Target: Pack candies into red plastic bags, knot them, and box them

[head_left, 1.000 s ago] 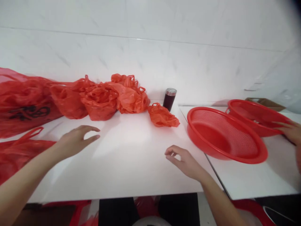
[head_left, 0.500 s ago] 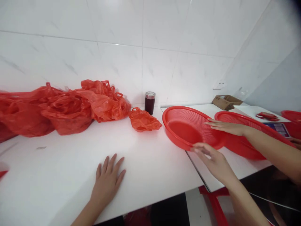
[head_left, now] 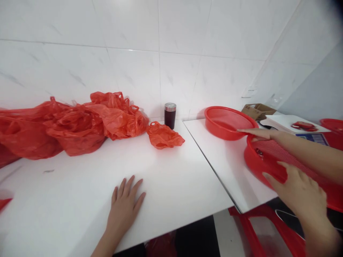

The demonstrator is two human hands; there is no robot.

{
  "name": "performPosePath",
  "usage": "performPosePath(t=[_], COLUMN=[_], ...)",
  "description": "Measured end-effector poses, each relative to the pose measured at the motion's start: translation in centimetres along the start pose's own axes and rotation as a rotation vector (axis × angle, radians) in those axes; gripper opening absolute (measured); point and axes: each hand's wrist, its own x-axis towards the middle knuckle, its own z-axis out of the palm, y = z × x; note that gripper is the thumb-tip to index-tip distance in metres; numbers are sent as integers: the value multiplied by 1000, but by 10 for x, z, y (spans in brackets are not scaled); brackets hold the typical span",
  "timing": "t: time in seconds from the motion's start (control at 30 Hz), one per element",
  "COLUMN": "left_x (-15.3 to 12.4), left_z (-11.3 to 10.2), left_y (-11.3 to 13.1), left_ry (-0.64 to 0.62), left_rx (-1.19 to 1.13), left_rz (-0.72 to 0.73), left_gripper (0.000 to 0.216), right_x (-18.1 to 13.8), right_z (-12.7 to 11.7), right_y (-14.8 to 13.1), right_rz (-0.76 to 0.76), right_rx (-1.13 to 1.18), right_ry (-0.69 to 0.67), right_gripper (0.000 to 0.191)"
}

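Observation:
My left hand [head_left: 125,205] lies flat on the white table [head_left: 177,192], fingers spread, with nothing in it. My right hand [head_left: 301,191] is over the near side of a red plastic basin [head_left: 258,167]. Its thumb and fingers are apart and it grips nothing; whether it touches the basin I cannot tell. A small, dark, shiny item [head_left: 259,152] shows inside that basin. Behind stands another red basin [head_left: 225,135], near the wall. Another person's hand [head_left: 254,134] reaches in from the right, at this far basin's rim.
Filled red plastic bags [head_left: 77,132] line the wall at left. A crumpled red bag [head_left: 164,137] lies before a dark tumbler [head_left: 170,116]. Back right are a cardboard box [head_left: 257,111] and a white board with a red item [head_left: 302,125]. A red stool [head_left: 254,232] stands below the table edge.
The basin that was nearer the middle has shifted back and right, toward the wall. The other basin now sits closer to me. My right hand has moved right; my left has stayed put.

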Motion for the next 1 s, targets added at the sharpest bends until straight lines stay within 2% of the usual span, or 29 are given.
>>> performPosePath(t=[0.07,0.1,0.17,0.23,0.33,0.5,0.53,0.63,0.7,0.77,0.87,0.93,1.0], left_x=[0,0,0,0,-1,0,0,0,-2,-5,-8,-5,0], left_z=[1,1,2,1,0,0,0,1,-3,-11,-30,-41,-45], left_y=[0,-1,-1,0,0,0,-1,-4,-4,0,13,22,25], left_ry=[2,2,4,10,20,30,36,58,80,92,14,-49,-58], left_rx=[9,12,12,9,1,-33,-46,-120,-243,-476,-969,-1235,-1423], left_rz=[2,7,14,13,7,12,12,6,-26,-139,-358,-431,-506], left_gripper=[52,52,52,52,51,49,49,45,41,41,51,52,46], right_x=[7,7,1,-9,-24,-26,-25,-26,-40,-68,-124,-155,-170], right_z=[9,14,23,28,27,28,31,43,47,46,31,18,7], right_y=[24,28,14,-20,-92,-211,-233,-290,-317,-331,-331,-324,-317], right_rz=[131,122,-2,-147,-317,-579,-638,-794,-857,-922,-1071,-1195,-1271], right_rx=[-44,-34,16,68,173,540,573,519,478,470,499,545,546], right_ry=[-205,-259,-248,-183,-153,-62,-91,-286,-364,-398,-446,-493,-544], right_gripper=[69,63,50,47,46,33,34,45,36,24,24,30,36])
